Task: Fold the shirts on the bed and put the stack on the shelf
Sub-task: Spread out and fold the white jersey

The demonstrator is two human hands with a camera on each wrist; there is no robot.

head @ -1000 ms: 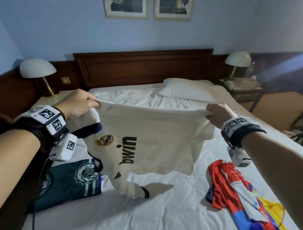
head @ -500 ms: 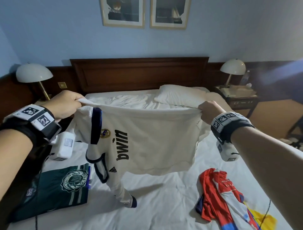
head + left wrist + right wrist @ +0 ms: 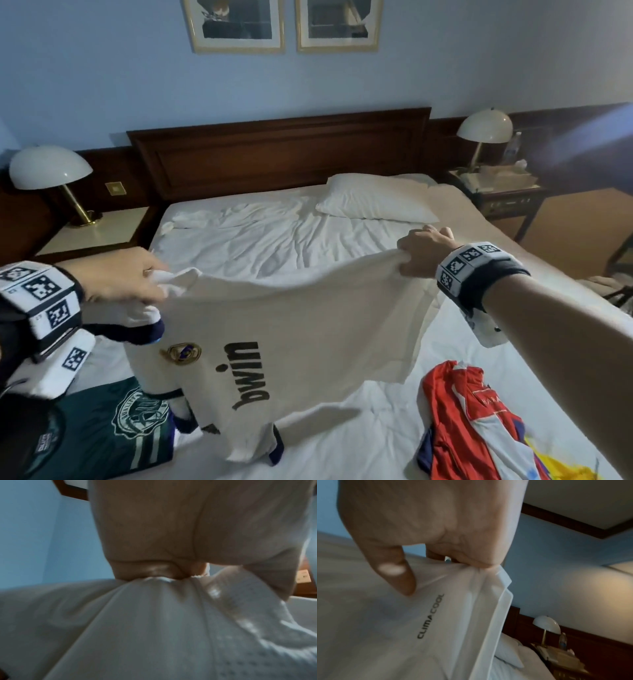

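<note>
I hold a white football shirt point(image 3: 308, 329) with a crest and black lettering stretched sideways above the bed point(image 3: 274, 240). My left hand point(image 3: 126, 279) grips its shoulder end, the dark-trimmed sleeve hanging below. My right hand point(image 3: 419, 253) pinches the hem corner; in the right wrist view the thumb point(image 3: 397, 574) presses the white shirt point(image 3: 436, 615) against curled fingers. In the left wrist view my left hand point(image 3: 154, 569) bunches the white shirt point(image 3: 154, 628). A folded green shirt point(image 3: 113, 431) lies front left. A crumpled red, white and yellow shirt point(image 3: 479, 421) lies front right.
A white pillow point(image 3: 373, 198) lies at the head of the bed against the dark wooden headboard point(image 3: 281, 150). A bedside table with a dome lamp point(image 3: 51, 171) stands left, another lamp point(image 3: 486, 128) and table with a bottle stand right. No shelf is in view.
Both hands have dropped lower and reached forward over the bed, tipping the white shirt from hanging upright toward lying flat. The grips stay the same.
</note>
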